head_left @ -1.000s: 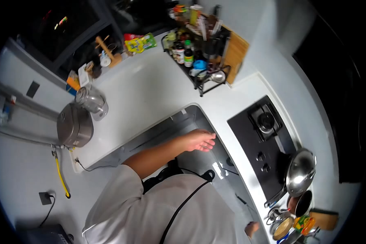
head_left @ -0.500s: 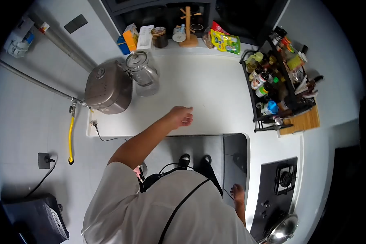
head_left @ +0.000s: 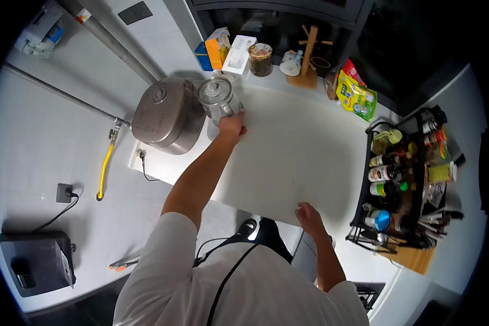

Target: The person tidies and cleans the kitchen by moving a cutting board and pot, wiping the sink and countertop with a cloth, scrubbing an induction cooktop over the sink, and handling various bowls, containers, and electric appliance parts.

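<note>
My left hand (head_left: 232,127) is at the handle of a clear glass pitcher (head_left: 218,103) with a lid, its fingers wrapped round the handle. The pitcher stands on the white counter (head_left: 288,146), just right of a brown-grey rice cooker (head_left: 171,115). Over the counter's front edge is my right hand (head_left: 309,217), fingers apart and nothing in it.
Along the back ledge are an orange box (head_left: 218,48), a white box (head_left: 239,56), a jar (head_left: 261,61), a wooden mug stand (head_left: 308,65) and a yellow-green pouch (head_left: 356,96). A black rack (head_left: 364,179) with bottles stands at the right.
My left hand has moved from over the counter to the pitcher's handle and closed on it. My right hand has come up to the counter's front edge. The view has turned and shifted left.
</note>
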`<action>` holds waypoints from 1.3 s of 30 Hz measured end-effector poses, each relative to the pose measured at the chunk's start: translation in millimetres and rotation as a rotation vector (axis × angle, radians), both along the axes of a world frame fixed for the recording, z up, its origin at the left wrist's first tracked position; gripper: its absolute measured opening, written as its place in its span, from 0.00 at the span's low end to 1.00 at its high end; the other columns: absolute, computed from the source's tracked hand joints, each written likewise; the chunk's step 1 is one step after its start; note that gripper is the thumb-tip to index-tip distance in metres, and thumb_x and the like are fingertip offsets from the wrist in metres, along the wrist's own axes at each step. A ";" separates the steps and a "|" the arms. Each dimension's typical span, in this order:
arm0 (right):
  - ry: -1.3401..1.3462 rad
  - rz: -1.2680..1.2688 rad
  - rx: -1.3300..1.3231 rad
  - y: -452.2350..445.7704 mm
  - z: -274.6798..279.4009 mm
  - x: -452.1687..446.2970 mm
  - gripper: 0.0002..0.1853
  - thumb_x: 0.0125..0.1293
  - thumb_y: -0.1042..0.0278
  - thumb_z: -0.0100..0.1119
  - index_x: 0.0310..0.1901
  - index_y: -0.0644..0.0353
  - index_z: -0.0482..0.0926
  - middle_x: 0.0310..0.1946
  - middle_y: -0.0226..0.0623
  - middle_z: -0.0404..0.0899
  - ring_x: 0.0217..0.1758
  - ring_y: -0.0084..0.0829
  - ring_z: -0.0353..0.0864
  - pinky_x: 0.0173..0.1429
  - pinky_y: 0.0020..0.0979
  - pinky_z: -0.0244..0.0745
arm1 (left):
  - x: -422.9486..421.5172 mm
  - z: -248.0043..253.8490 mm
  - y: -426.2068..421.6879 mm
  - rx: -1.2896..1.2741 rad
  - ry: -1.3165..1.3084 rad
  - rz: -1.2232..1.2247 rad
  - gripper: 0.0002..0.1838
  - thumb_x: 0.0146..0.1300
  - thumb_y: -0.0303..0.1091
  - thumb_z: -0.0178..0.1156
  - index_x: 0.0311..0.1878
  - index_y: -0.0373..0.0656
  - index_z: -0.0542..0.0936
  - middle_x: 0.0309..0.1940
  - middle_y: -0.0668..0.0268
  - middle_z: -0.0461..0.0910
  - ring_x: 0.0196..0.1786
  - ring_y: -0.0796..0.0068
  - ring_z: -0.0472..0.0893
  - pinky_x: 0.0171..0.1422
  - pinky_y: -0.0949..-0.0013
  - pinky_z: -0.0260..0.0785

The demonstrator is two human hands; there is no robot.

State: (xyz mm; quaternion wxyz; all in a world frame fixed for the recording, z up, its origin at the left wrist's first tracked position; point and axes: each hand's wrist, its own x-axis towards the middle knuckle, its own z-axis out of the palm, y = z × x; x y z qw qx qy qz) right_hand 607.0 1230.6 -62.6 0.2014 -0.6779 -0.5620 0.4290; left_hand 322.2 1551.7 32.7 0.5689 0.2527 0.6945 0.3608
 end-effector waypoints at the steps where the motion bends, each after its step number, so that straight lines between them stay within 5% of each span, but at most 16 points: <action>1: 0.016 0.042 0.034 21.1 -4.6 2.7 0.19 0.71 0.57 0.60 0.56 0.62 0.77 0.42 0.47 0.85 0.46 0.43 0.86 0.52 0.41 0.80 | 0.6 -10.1 14.5 -0.008 -0.055 0.055 0.23 0.67 0.39 0.66 0.59 0.36 0.74 0.46 0.56 0.76 0.36 0.64 0.81 0.35 0.60 0.80; 10: 0.116 0.244 0.058 127.3 -10.1 -8.4 0.20 0.72 0.57 0.60 0.56 0.63 0.77 0.41 0.45 0.85 0.44 0.40 0.86 0.51 0.39 0.80 | -43.2 -82.3 19.9 0.086 -0.204 0.086 0.09 0.63 0.31 0.60 0.44 0.43 0.73 0.31 0.65 0.72 0.30 0.69 0.78 0.30 0.65 0.76; 17: 0.264 0.248 0.033 193.8 -41.7 -51.7 0.21 0.74 0.56 0.59 0.59 0.63 0.76 0.41 0.42 0.85 0.45 0.37 0.86 0.53 0.37 0.79 | -51.7 -52.1 -14.0 0.067 -0.077 0.017 0.06 0.63 0.30 0.58 0.42 0.44 0.75 0.28 0.65 0.75 0.25 0.73 0.75 0.26 0.71 0.64; 24: 0.338 0.146 -0.111 230.8 -43.0 -101.5 0.22 0.76 0.58 0.56 0.63 0.64 0.74 0.46 0.40 0.84 0.48 0.34 0.84 0.57 0.35 0.77 | -78.9 -53.6 -42.7 -0.008 -0.047 -0.136 0.15 0.63 0.37 0.61 0.49 0.39 0.75 0.34 0.65 0.76 0.30 0.73 0.76 0.33 0.66 0.68; 28: 0.224 0.067 -0.119 291.7 -22.2 -123.8 0.23 0.78 0.58 0.52 0.66 0.64 0.72 0.55 0.44 0.82 0.56 0.36 0.81 0.62 0.34 0.74 | -93.7 -48.0 -45.5 -0.056 0.001 -0.206 0.11 0.69 0.35 0.60 0.49 0.41 0.73 0.33 0.66 0.76 0.32 0.76 0.76 0.34 0.69 0.69; 32: 0.241 0.068 -0.023 414.9 -25.3 -153.0 0.26 0.78 0.55 0.51 0.70 0.62 0.70 0.62 0.44 0.78 0.64 0.37 0.77 0.67 0.34 0.71 | -106.8 -49.7 -39.9 -0.110 0.024 -0.359 0.23 0.66 0.44 0.63 0.56 0.35 0.75 0.40 0.59 0.80 0.36 0.73 0.79 0.38 0.64 0.74; 34: 0.417 -0.052 -0.242 457.8 7.8 -181.1 0.28 0.75 0.52 0.56 0.70 0.61 0.71 0.64 0.44 0.77 0.65 0.37 0.76 0.69 0.35 0.69 | -110.0 -71.3 -39.6 0.048 -0.062 -0.437 0.27 0.66 0.46 0.64 0.60 0.35 0.74 0.43 0.55 0.82 0.40 0.68 0.82 0.45 0.62 0.76; 35: 0.367 0.037 -0.102 474.9 -15.0 -190.7 0.30 0.74 0.50 0.58 0.69 0.60 0.72 0.64 0.43 0.77 0.65 0.38 0.76 0.68 0.36 0.70 | -122.2 -80.4 -49.2 0.120 -0.098 -0.445 0.29 0.66 0.47 0.65 0.61 0.35 0.74 0.45 0.53 0.82 0.42 0.65 0.83 0.48 0.61 0.77; 38: 0.818 0.006 -0.442 547.2 -79.6 -200.1 0.30 0.71 0.49 0.61 0.68 0.59 0.74 0.62 0.41 0.77 0.63 0.37 0.76 0.65 0.36 0.72 | -164.5 -38.7 -73.9 0.284 0.486 -0.684 0.26 0.67 0.42 0.66 0.61 0.37 0.75 0.56 0.54 0.81 0.57 0.64 0.82 0.57 0.62 0.77; 39: 0.697 -0.062 -0.514 544.9 -47.7 -217.9 0.28 0.71 0.51 0.60 0.66 0.60 0.75 0.60 0.42 0.78 0.60 0.37 0.77 0.64 0.36 0.72 | -193.1 -47.1 -81.1 0.211 0.482 -0.750 0.27 0.66 0.44 0.67 0.62 0.37 0.76 0.58 0.53 0.81 0.59 0.62 0.82 0.60 0.62 0.76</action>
